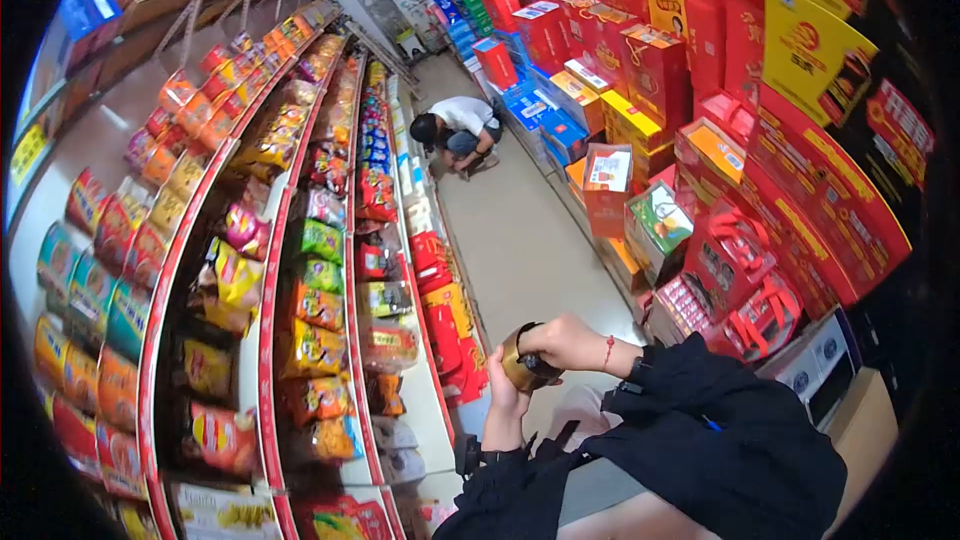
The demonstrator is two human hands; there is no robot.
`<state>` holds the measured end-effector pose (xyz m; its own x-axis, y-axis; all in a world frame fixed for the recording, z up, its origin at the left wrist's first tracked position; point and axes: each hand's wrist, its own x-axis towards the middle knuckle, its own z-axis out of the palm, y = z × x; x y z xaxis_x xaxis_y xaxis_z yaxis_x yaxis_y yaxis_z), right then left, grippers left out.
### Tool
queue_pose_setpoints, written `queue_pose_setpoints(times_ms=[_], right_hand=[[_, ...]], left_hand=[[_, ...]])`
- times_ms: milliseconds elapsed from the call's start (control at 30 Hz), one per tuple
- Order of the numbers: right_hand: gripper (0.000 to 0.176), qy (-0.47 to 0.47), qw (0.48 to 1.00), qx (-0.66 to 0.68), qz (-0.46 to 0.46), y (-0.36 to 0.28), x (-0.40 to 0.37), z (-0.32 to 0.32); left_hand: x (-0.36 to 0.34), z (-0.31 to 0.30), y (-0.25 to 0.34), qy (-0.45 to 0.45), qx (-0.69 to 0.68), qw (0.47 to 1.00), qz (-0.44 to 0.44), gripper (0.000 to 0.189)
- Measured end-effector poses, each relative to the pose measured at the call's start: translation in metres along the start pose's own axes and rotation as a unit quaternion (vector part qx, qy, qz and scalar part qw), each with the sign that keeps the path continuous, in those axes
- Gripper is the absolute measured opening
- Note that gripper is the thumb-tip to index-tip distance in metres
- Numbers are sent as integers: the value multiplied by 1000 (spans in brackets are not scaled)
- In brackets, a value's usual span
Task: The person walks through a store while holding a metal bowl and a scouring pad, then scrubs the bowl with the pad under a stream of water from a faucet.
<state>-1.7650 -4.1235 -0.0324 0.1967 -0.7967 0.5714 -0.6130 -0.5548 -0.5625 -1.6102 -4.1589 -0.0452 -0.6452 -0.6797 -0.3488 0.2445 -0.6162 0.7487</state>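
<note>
In the head view, my left hand (505,400) is wrapped round the side of a short gold-brown cylindrical container (517,372) with a dark opening. My right hand (568,342), with a red string bracelet at the wrist, is bent over the top of it. Its fingertips are hidden at the dark opening, so whether they pinch anything does not show. Both hands are close together in front of my body, above the aisle floor.
Shelves (275,315) of bagged snacks and cup noodles line the left side. Stacked red gift boxes (655,70) and cartons stand on the right. Further along the tiled aisle (520,230), another person (460,130) crouches by the lower shelf.
</note>
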Motion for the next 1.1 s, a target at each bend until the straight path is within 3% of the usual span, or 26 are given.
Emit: queue_pose_setpoints(times_ms=[100, 167, 200, 233, 300, 333, 433, 500, 567, 633, 667, 700, 767, 867, 967, 1033, 1100], right_hand=[[22, -65, 997, -27, 35, 54, 32, -11], [21, -10, 997, -43, 66, 94, 60, -23], [21, 23, 987, -98, 123, 123, 75, -24], [20, 41, 984, -112, 129, 143, 91, -33], [18, -3, 970, -169, 175, 176, 125, -39], [16, -18, 979, -168, 112, 194, 141, -42], [17, -9, 976, -161, 150, 233, 195, -56], [17, 42, 956, -204, 205, 285, 219, -62], [20, 97, 955, -203, 191, 320, 243, -71], [21, 45, 972, -176, 149, 354, 263, -70], [22, 53, 982, -117, 140, 369, 274, -70], [23, 30, 973, -146, 176, 386, 286, -73], [22, 99, 970, -138, 174, 446, 306, -75], [22, 92, 956, -175, 215, 518, 351, -92], [21, 9, 991, -52, 126, 580, 401, -100], [15, 31, 988, -59, 140, 614, 433, -109], [13, 75, 977, -73, 185, 645, 467, -125]], left_hand=[[96, -16, 17, 29, 0, 998, 49, 56], [151, -22, 38, -47, 17, 998, -32, 56], [181, -20, 45, -68, 39, 996, -31, 59], [206, -20, 62, -146, 18, 984, -104, 60], [260, -18, 91, -177, 27, 977, -113, 60], [285, -16, 104, -133, 36, 986, -94, 60], [358, -14, 147, -138, 58, 987, -61, 61], [399, -18, 168, -189, 55, 972, -131, 60], [439, -11, 188, -199, 58, 965, -159, 59], [489, -15, 201, -206, 72, 962, -167, 58], [519, -19, 203, -163, 62, 977, -123, 58], [545, -21, 206, -119, 50, 989, -77, 58], [590, -24, 226, -163, 62, 981, -85, 56], [651, -11, 267, -164, 76, 971, -158, 55], [737, -28, 286, -86, 32, 992, -84, 55], [770, -17, 316, -101, 32, 993, -49, 56], [798, -11, 343, -144, 40, 983, -105, 58]])
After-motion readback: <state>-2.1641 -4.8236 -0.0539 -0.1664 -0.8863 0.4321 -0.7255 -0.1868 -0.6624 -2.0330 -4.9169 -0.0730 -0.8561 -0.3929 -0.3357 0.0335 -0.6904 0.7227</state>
